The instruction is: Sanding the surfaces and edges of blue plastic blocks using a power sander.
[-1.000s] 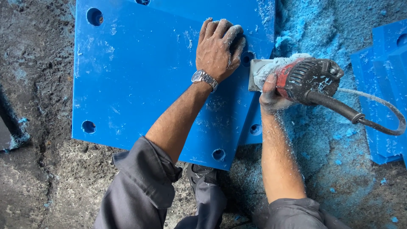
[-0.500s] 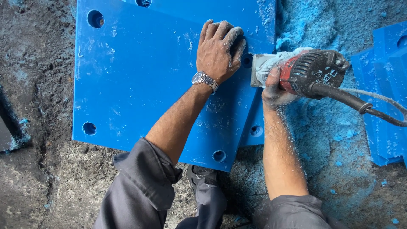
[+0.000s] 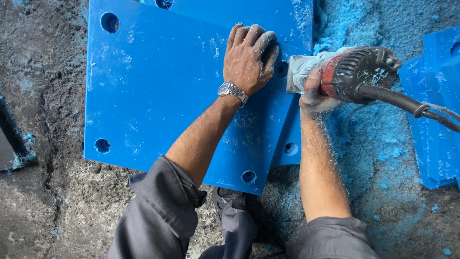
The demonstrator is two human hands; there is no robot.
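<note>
A thick blue plastic panel point(image 3: 158, 91) with round holes near its corners lies on the ground, on top of a second blue panel point(image 3: 292, 139). My left hand point(image 3: 247, 57), with a metal wristwatch point(image 3: 232, 91), presses flat on the top panel near its right edge. My right hand point(image 3: 314, 91) grips a red and black power tool point(image 3: 357, 72). The tool's pale head point(image 3: 299, 72) sits against the panel's right edge, just right of my left fingers. A black cable point(image 3: 412, 108) runs off the tool to the right.
Blue shavings point(image 3: 378, 144) cover the rough concrete floor point(image 3: 43, 96) right of the panels. Another blue plastic piece point(image 3: 436, 110) lies at the right edge. A dark object point(image 3: 7, 153) sits at the far left. My shoe point(image 3: 227, 199) is below the panels.
The power tool and my right hand have shifted slightly up along the panel's right edge. My left hand stays pressed in the same place.
</note>
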